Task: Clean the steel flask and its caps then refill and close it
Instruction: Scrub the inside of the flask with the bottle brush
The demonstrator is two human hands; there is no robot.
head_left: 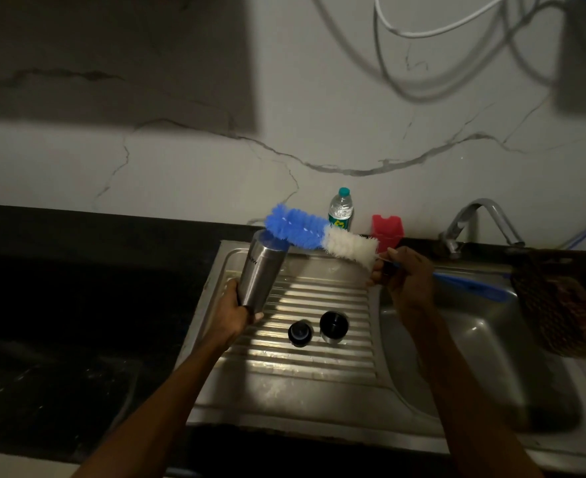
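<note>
My left hand (233,310) grips the base of the steel flask (261,271), which tilts with its open mouth up and away over the drainboard. My right hand (399,273) holds the blue handle of a bottle brush (319,234). The brush's blue tip lies across the flask's mouth and its white bristles sit near my fingers. Two caps rest on the ribbed drainboard: a black inner cap (299,333) and a steel outer cap (333,326), side by side below the flask.
The steel sink's drainboard (319,360) adjoins a basin (485,346) at the right under a tap (471,222). A plastic water bottle (341,209) and a red container (387,228) stand by the wall. A dark cloth (561,305) hangs at the right. Black countertop (77,305) lies left.
</note>
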